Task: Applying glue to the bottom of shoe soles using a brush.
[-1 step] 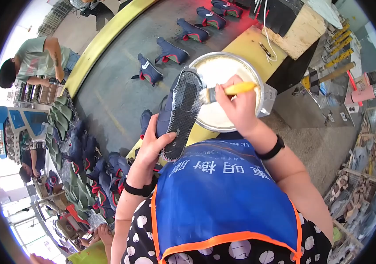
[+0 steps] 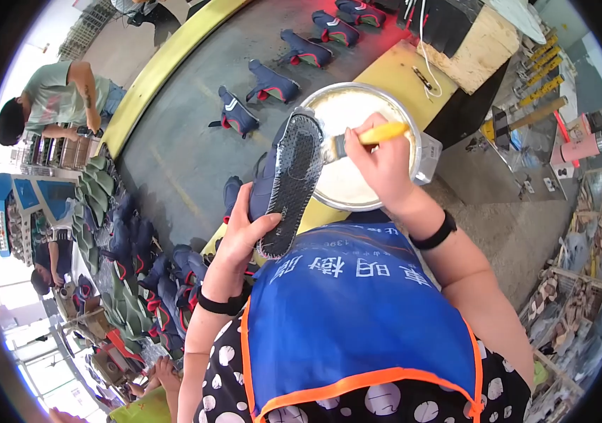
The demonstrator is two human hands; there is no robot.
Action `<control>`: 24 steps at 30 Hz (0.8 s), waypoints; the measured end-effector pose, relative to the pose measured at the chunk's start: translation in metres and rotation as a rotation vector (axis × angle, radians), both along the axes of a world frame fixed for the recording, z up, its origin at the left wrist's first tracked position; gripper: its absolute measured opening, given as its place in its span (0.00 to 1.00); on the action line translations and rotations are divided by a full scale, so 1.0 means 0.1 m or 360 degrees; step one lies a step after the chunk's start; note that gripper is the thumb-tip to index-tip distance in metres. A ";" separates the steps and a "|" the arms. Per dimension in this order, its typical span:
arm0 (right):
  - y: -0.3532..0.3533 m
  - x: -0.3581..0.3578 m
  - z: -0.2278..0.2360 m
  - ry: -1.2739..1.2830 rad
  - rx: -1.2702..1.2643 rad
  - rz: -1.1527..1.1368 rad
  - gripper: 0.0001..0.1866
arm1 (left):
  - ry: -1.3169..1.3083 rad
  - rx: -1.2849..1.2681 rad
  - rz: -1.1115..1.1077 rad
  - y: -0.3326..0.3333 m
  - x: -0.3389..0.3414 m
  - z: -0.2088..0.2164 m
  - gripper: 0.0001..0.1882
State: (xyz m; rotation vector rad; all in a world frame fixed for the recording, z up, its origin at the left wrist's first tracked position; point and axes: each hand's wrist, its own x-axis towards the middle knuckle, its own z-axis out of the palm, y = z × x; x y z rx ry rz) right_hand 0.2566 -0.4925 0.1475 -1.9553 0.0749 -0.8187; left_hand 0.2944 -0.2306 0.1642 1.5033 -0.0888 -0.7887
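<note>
My left hand [image 2: 239, 236] grips a dark navy shoe [image 2: 262, 187], turned so its black sole side [image 2: 295, 162] with stitched edges faces up. In my right hand [image 2: 383, 166] is a paintbrush [image 2: 384, 132] with a yellow handle. The pale bristles sit beside the sole's right edge; whether they touch it I cannot tell. Under the brush stands a round metal pot [image 2: 414, 116] holding a creamy white liquid [image 2: 347, 187].
Several navy shoes with red lining [image 2: 236, 113] stand on a grey surface with a yellow rim [image 2: 149, 74]. More shoes [image 2: 167, 282] are heaped at the lower left, near grey-green insole-like pieces [image 2: 93, 190]. A co-worker [image 2: 61, 99] stands at the far left. Tools [image 2: 537, 116] are at right.
My right hand and the brush have shifted slightly upward in the view. The left hand's hold on the shoe looks the same.
</note>
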 end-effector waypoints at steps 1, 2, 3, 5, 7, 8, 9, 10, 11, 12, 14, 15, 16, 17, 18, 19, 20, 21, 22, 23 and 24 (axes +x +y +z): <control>-0.06 0.04 0.02 0.0015 0.0024 0.0031 0.10 | -0.0054 0.0040 -0.0044 0.02 0.02 0.01 0.36; -0.13 0.08 0.04 0.0020 0.0023 0.0017 0.10 | -0.0053 0.0072 -0.0063 0.02 0.04 0.01 0.37; -0.18 0.13 0.05 -0.0003 -0.0013 -0.0009 0.10 | -0.0052 0.0068 -0.0070 0.04 0.06 -0.02 0.37; -0.19 0.17 0.10 -0.0026 -0.0051 -0.0040 0.10 | -0.0092 0.0083 -0.0208 0.09 0.10 -0.08 0.38; -0.13 0.21 0.18 -0.0384 -0.0020 0.0012 0.10 | -0.0029 0.0078 -0.0205 0.08 0.11 -0.07 0.38; -0.10 0.21 0.16 -0.0383 -0.0021 0.0017 0.10 | 0.0031 0.0076 -0.0206 0.07 0.11 -0.06 0.38; -0.06 0.22 0.12 -0.0286 0.0052 0.0077 0.10 | 0.0033 0.0072 -0.0198 0.08 0.12 -0.06 0.38; -0.03 0.22 0.09 -0.0189 0.0124 0.0136 0.10 | 0.0009 0.0050 -0.0164 0.08 0.13 -0.07 0.37; 0.01 0.20 0.08 -0.0189 0.0120 0.0146 0.10 | -0.0015 0.0029 -0.0129 0.08 0.15 -0.08 0.37; 0.05 0.17 0.06 -0.0023 0.0155 0.0157 0.10 | -0.0016 0.0021 -0.0093 0.11 0.15 -0.12 0.37; 0.12 0.11 -0.03 0.0201 0.0264 0.0264 0.10 | 0.0078 -0.0028 0.0050 0.15 0.20 -0.25 0.36; 0.15 0.07 -0.08 0.0201 0.0261 0.0299 0.10 | 0.0074 -0.0030 0.0085 0.19 0.24 -0.30 0.36; 0.19 0.06 -0.11 0.0306 0.0347 0.0309 0.09 | 0.0180 -0.0101 0.0184 0.24 0.30 -0.35 0.32; 0.20 0.04 -0.13 0.0412 0.0428 0.0318 0.09 | 0.0283 -0.0179 0.0282 0.29 0.39 -0.42 0.29; 0.18 0.04 -0.14 0.0440 0.0669 0.0301 0.08 | 0.0379 -0.0315 0.0447 0.36 0.49 -0.53 0.23; 0.13 0.03 -0.14 0.0476 0.0908 0.0276 0.07 | 0.0473 -0.0331 0.0606 0.46 0.62 -0.66 0.20; 0.05 0.04 -0.13 0.0477 0.0956 0.0157 0.06 | 0.0508 -0.0265 0.0700 0.55 0.80 -0.76 0.19; -0.04 0.03 -0.11 0.0476 0.1005 0.0027 0.05 | 0.0548 -0.0196 0.0782 0.63 1.01 -0.87 0.18; -0.12 0.02 -0.11 0.0506 0.0932 -0.0065 0.05 | 0.0572 -0.0091 0.0832 0.80 1.24 -1.11 0.19; -0.21 -0.01 -0.12 0.0530 0.0858 -0.0178 0.06 | 0.0560 0.0097 0.0854 0.83 1.44 -1.12 0.18; -0.26 -0.04 -0.10 0.0501 0.0811 -0.0197 0.07 | 0.0531 0.0149 0.0864 0.88 1.63 -1.20 0.18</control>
